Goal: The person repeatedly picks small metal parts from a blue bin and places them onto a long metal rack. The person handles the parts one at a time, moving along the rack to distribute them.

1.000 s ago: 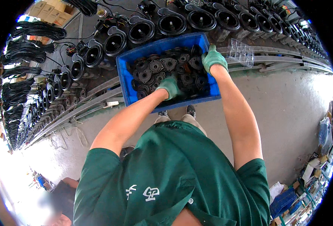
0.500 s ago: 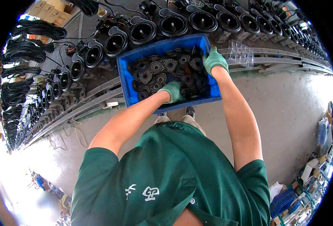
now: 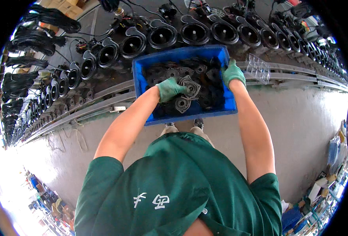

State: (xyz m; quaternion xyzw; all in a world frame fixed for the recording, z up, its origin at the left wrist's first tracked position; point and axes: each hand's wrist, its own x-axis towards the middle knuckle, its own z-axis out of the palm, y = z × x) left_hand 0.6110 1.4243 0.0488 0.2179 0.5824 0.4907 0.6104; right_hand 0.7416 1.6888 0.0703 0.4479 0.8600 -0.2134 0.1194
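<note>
A blue plastic bin (image 3: 182, 54) full of round black flanged parts (image 3: 172, 73) is in front of me. Over its contents, my gloved left hand (image 3: 169, 90) pinches a few of these flanged parts (image 3: 190, 89) between thumb and fingers. Just below the pinched parts shows another black part (image 3: 182, 104) with a ringed centre; whether it hangs from the hand or lies on the pile I cannot tell. My gloved right hand (image 3: 233, 74) is closed over the bin's right rim. Both gloves are green.
Past the bin runs a curved row of black round housings (image 3: 195, 33) with hooked tops. Metal rails (image 3: 296, 78) border the bench, with a clear plastic divider (image 3: 257, 69) on them at right. Bundled black cables (image 3: 36, 42) lie at the far left.
My left hand has come up from the pile with flanged parts in its fingers. The bin sits slightly lower and further right in view; my right hand still grips its rim.
</note>
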